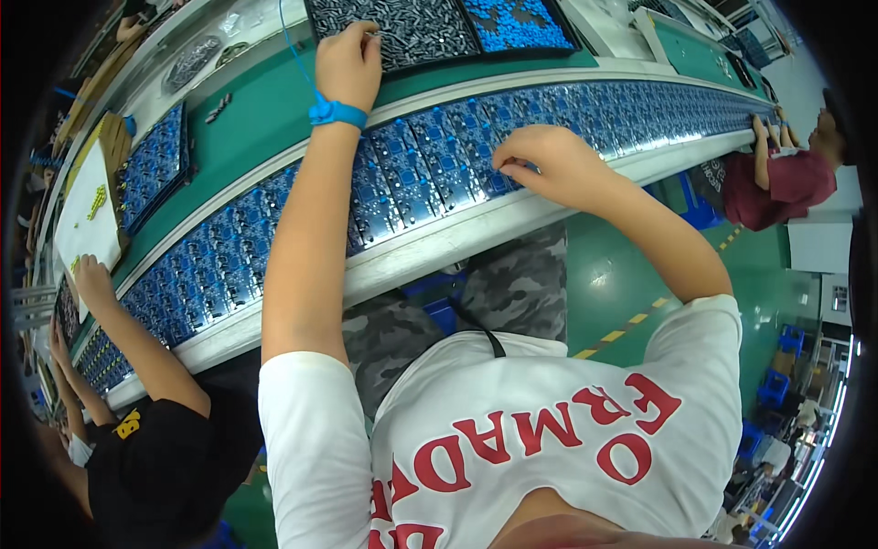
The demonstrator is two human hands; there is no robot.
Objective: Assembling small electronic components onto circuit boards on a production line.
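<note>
My left hand (348, 71) reaches over the near left part of a black tray holding many small dark cylindrical components (412, 35). Its fingers are pinched together, and whatever sits at the fingertips is too small to make out. A blue wrist strap (337, 113) with a thin blue cord circles that wrist. Below, a long row of blue circuit boards (402, 174) runs along the line from lower left to upper right. My right hand (553, 166) hovers above the boards' near edge, thumb and fingers curled into a pinch; the contents of its grip are hidden.
Small blue components (517, 25) fill the tray's right section. Stacked blue boards (154, 165) and a few loose dark components (218, 108) lie on the green surface leftward. Co-workers in a black shirt (169, 467) and a maroon shirt (782, 188) flank me along the white rail (457, 240).
</note>
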